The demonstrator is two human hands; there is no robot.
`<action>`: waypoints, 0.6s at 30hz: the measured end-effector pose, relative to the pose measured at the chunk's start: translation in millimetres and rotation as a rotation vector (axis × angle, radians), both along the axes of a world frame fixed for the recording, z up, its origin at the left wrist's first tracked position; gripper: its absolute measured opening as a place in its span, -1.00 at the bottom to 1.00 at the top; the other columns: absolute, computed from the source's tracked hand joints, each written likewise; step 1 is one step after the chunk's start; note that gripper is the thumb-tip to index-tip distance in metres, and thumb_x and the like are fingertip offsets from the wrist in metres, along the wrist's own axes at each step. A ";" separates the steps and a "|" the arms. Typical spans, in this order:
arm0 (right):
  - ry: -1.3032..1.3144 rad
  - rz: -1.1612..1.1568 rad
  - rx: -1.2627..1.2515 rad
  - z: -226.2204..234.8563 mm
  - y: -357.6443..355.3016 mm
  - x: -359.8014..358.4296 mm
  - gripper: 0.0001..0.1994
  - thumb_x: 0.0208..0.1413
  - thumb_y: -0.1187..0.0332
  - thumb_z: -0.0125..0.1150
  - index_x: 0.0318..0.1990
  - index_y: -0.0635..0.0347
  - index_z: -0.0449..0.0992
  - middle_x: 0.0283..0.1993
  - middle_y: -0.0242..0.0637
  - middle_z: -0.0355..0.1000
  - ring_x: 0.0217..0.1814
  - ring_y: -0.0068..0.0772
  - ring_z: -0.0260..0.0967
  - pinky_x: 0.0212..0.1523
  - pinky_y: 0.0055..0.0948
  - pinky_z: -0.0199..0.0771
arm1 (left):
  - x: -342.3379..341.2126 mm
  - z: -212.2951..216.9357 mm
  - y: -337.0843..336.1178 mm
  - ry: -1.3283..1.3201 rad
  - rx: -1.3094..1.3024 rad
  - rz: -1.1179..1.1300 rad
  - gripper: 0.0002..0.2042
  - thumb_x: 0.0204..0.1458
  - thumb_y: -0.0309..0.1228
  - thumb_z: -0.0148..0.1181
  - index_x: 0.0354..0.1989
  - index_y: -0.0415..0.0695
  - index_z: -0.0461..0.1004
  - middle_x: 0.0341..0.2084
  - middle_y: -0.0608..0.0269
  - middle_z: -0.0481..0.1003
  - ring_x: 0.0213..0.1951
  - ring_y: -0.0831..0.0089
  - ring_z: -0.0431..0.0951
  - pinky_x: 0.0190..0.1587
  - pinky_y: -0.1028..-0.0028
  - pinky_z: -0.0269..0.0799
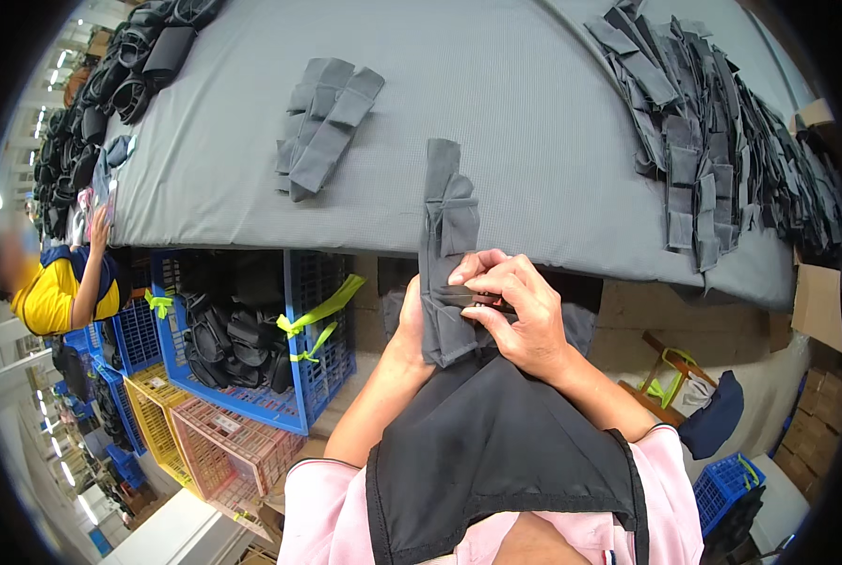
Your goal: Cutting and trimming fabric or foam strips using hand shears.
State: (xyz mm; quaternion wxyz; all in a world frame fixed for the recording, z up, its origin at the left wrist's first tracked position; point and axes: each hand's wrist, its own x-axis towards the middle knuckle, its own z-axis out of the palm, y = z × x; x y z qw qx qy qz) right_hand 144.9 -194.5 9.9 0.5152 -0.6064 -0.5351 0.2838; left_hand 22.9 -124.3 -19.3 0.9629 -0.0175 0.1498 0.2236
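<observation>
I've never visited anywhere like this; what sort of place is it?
Probably a textile workshop or factory: the left hand holds a dark grey fabric strip, more strips lie heaped on the covered table, and a blue plastic crate holds black pieces.

The grey table (pixel 525 122) bears a fabric bundle (pixel 325 127), a fabric heap (pixel 694 151) (larger) and black pieces (pixel 169 55)

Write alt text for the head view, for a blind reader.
A person's left hand holds a dark grey fabric strip at the edge of a grey-covered table while the right hand pinches a small dark object at it. More strips lie beyond; a co-worker in yellow is far left.
</observation>
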 end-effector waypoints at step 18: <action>-0.263 -0.054 0.198 -2.4 2.5 -4.0 -0.68 -0.38 0.54 0.40 -0.33 0.17 0.52 -0.39 -0.36 0.44 -0.39 -0.35 0.37 -0.37 -0.43 0.40 | 9.5 -3.9 -8.1 -0.017 0.130 -0.001 -0.66 0.13 -0.27 -0.32 -0.20 -0.28 0.33 -0.08 0.11 0.35 0.03 0.36 0.35 0.10 0.44 0.29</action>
